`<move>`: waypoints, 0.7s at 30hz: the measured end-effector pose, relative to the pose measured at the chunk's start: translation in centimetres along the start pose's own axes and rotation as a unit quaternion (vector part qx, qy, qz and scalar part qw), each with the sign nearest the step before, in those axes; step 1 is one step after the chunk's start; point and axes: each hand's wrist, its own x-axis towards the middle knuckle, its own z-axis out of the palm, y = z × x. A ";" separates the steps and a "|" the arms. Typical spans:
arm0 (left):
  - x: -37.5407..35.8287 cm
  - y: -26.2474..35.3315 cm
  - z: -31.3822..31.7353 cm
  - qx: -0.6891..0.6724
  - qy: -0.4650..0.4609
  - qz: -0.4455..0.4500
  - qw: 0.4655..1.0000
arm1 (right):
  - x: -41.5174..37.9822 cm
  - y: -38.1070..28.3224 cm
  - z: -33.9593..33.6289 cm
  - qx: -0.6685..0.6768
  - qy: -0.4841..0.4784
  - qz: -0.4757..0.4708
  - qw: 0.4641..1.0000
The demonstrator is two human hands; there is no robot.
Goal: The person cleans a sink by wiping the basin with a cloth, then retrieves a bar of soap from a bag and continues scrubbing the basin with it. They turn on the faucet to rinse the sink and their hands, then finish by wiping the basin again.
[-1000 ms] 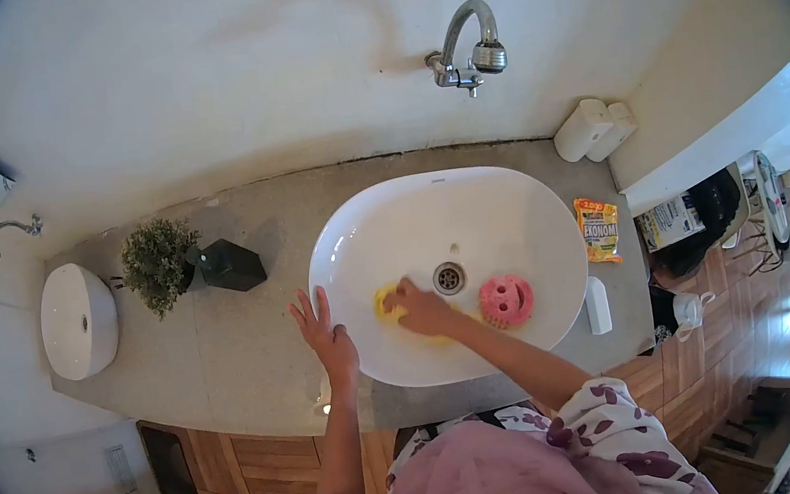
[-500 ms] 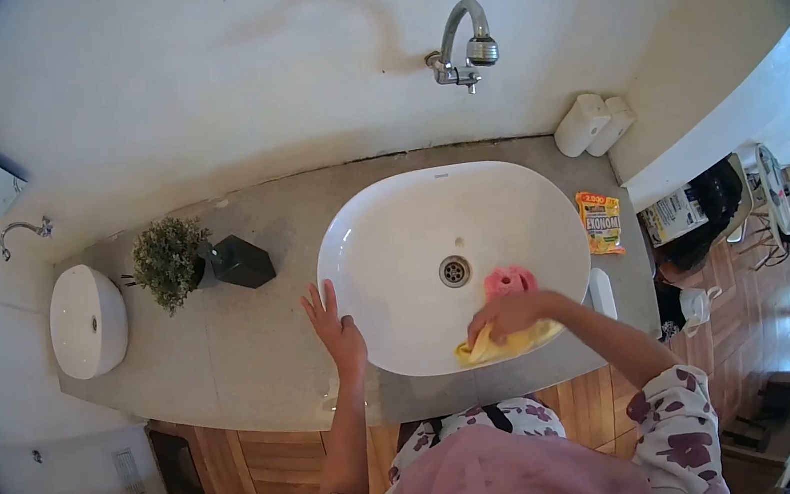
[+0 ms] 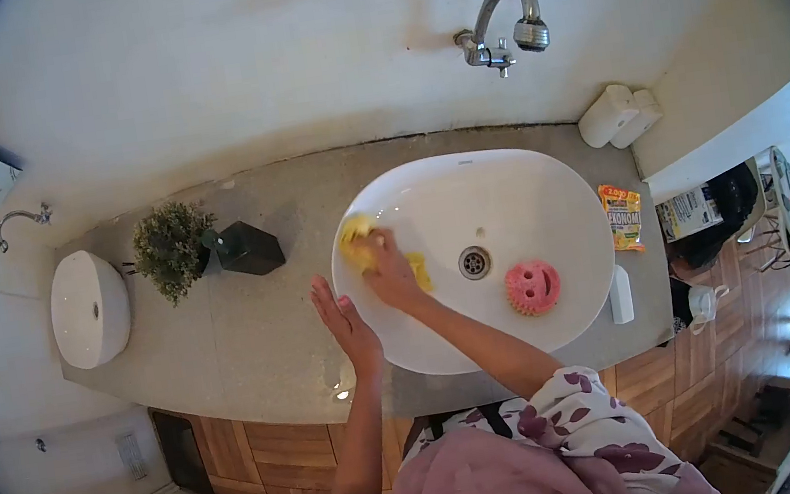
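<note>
My right hand (image 3: 390, 270) presses a yellow cloth (image 3: 358, 237) against the inner left wall of a white oval sink (image 3: 527, 178). Parts of the cloth stick out on both sides of the fingers. Just outside the sink's left rim is my left hand (image 3: 352, 334), fingers stretched out and holding nothing. Low on the right inside the sink lies a pink round sponge (image 3: 533, 288) with a smiley face cut into it. The metal drain (image 3: 475, 263) shows in the middle of the basin.
A chrome tap (image 3: 507, 24) juts from the wall over the sink. Right of the basin lie an orange packet (image 3: 623, 217) and a white block (image 3: 621, 294). A dark green bottle (image 3: 251, 249), a potted plant (image 3: 171, 250) and a second basin (image 3: 89, 308) stand left. White dispensers (image 3: 617, 115) sit at the back right.
My right hand has swept the yellow cloth from the sink's front right to its left wall, uncovering the pink sponge. My left hand stays by the left rim. The view has shifted slightly.
</note>
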 end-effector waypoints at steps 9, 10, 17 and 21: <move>-0.2 -0.3 -0.4 -0.022 0.017 -0.003 1.000 | -8.9 -2.0 -9.0 0.117 -0.364 0.048 0.923; 0.0 -0.2 -0.4 0.004 0.016 0.003 1.000 | -9.3 -2.1 -10.4 0.095 -0.396 0.027 0.913; -0.1 2.7 -1.1 0.235 0.001 0.127 0.964 | -9.8 -3.2 -20.4 0.047 -0.529 0.063 0.845; 0.0 1.7 -0.8 0.304 -0.030 0.148 0.941 | -6.4 -1.6 -23.3 0.080 -0.364 0.074 0.925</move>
